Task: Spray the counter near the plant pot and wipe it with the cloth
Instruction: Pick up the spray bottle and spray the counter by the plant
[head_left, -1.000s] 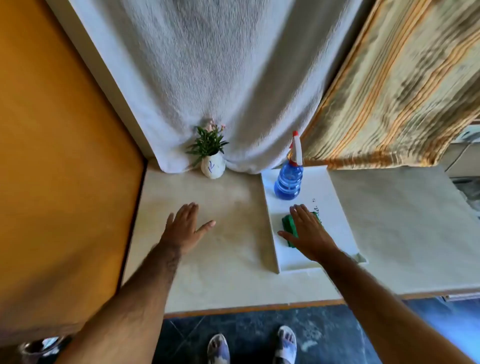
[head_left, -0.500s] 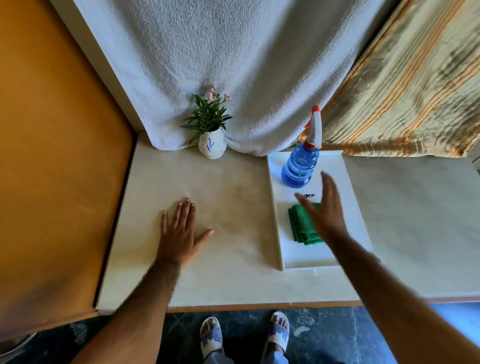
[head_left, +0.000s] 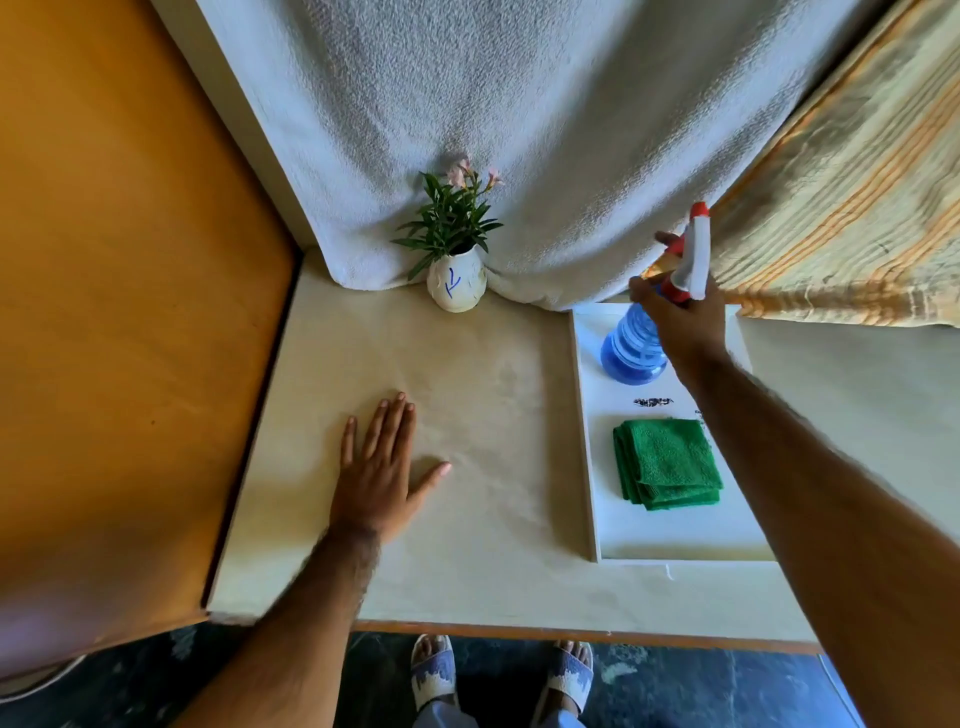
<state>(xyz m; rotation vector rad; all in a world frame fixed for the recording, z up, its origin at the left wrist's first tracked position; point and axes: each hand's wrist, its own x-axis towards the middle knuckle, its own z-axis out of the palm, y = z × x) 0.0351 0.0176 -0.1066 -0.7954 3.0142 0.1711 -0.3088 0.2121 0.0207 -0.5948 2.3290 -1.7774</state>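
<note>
Bottle (head_left: 634, 348) upright, right hand (head_left: 680, 322) gripping its neck.

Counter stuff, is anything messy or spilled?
Nothing spilled. The plant pot stands upright, the green cloth lies folded on the white tray. Only a small dark smudge marks the tray.

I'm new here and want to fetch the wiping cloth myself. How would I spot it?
Find the white tray on the right of the pale counter. The cloth lies folded on its near half, in front of the blue spray bottle. It is the only green, fuzzy square there.
</note>
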